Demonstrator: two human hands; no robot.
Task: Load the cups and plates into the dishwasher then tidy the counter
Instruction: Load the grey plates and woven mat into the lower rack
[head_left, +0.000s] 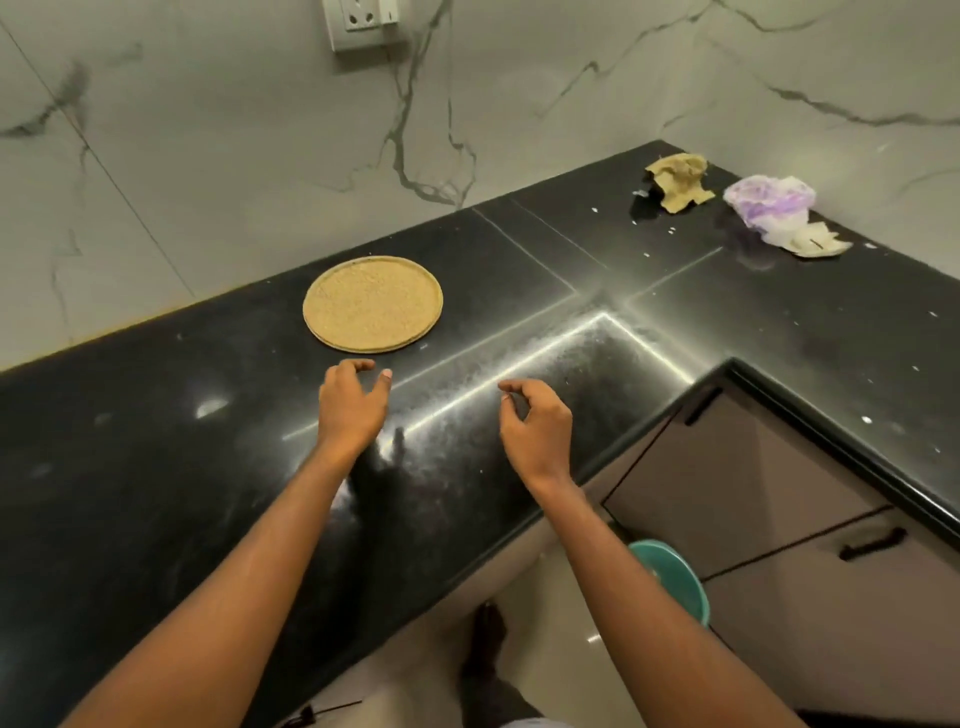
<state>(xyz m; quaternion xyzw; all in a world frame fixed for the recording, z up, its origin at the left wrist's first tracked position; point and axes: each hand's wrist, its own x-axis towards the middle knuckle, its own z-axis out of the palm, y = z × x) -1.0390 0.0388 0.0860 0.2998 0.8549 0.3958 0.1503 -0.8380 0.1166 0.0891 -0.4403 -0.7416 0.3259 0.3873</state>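
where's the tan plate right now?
Head view: the tan plate lies flat on the black counter, left of centre, near the marble wall and just beyond the left hand.

The wall (234, 156) before me is pale marble with grey veins, a white socket (363, 23) set high in it. My black L-shaped tabletop (130, 467) carries a streak of glare (glossy, speckled stone). Beige cabinets (737, 467) with dark handles (872, 543) stand beneath, above a pale floor (561, 623).
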